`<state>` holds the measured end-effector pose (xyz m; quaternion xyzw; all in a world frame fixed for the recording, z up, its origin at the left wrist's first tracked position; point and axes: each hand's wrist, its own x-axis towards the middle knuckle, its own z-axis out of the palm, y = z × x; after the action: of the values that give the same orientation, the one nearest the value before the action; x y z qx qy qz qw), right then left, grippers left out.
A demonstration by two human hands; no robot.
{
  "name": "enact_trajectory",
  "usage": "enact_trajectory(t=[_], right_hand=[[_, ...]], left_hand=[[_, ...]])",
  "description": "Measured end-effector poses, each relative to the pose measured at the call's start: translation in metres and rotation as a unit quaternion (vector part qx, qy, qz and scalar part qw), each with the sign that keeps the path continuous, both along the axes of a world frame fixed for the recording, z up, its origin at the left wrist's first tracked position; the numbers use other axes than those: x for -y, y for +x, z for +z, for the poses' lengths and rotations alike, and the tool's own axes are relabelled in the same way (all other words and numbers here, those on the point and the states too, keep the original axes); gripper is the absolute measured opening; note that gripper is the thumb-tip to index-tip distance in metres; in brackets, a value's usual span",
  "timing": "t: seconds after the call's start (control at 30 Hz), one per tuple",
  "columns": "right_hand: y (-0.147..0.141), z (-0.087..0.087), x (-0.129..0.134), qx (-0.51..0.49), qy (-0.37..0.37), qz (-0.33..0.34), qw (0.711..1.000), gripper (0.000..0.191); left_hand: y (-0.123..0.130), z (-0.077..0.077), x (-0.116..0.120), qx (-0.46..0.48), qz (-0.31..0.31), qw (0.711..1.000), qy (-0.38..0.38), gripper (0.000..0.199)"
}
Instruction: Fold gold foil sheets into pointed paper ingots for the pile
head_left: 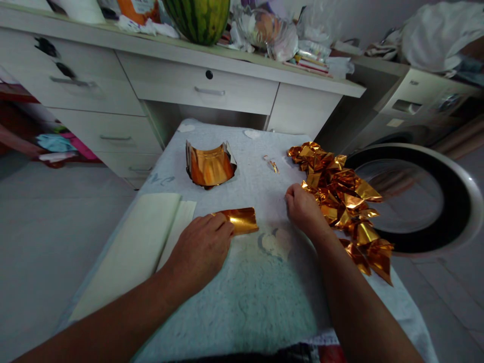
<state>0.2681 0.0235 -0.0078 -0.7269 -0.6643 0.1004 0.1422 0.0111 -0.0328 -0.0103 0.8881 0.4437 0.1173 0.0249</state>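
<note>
My left hand (pixel 206 242) is closed on the near end of a small gold foil sheet (pixel 244 221), which lies on the cloth-covered table. Beside the pile of folded gold foil pieces (pixel 340 196), my right hand (pixel 302 207) is curled closed near the tabletop; whatever its fingers pinch, if anything, is hidden. Beyond my left hand stands a curved stack of gold foil sheets (pixel 212 166) with its sides bent up. Small foil scraps (pixel 272 165) lie between that stack and the pile. Pale folded sheets (pixel 136 242) rest under and left of my left forearm.
A white desk with drawers (pixel 209 92) stands past the table, holding a watermelon (pixel 198 20), a glass bowl (pixel 260 27) and plastic bags. To the right, a washing machine (pixel 412 106) has its round door (pixel 469 201) swung out close to the foil pile.
</note>
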Motion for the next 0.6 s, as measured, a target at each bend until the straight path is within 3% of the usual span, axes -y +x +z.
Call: enact_trajectory(t=[0.1, 0.2, 0.37, 0.6], right_hand=[[-0.003, 0.003, 0.003, -0.071, 0.044, 0.011, 0.996, 0.031], [-0.009, 0.007, 0.009, -0.110, 0.097, 0.131, 0.980, 0.025], [-0.030, 0.008, 0.023, -0.193, 0.028, 0.306, 0.932, 0.006], [-0.049, 0.001, 0.027, -0.126, -0.004, 0.312, 0.942, 0.009]], left_hand=[[0.000, 0.000, 0.001, 0.000, 0.006, 1.000, -0.002, 0.019], [0.000, -0.001, 0.000, -0.005, 0.011, 1.000, -0.002, 0.019], [0.000, -0.005, -0.004, -0.013, 0.008, 1.000, 0.007, 0.016], [-0.001, -0.008, -0.006, 0.007, 0.016, 1.000, -0.006, 0.021]])
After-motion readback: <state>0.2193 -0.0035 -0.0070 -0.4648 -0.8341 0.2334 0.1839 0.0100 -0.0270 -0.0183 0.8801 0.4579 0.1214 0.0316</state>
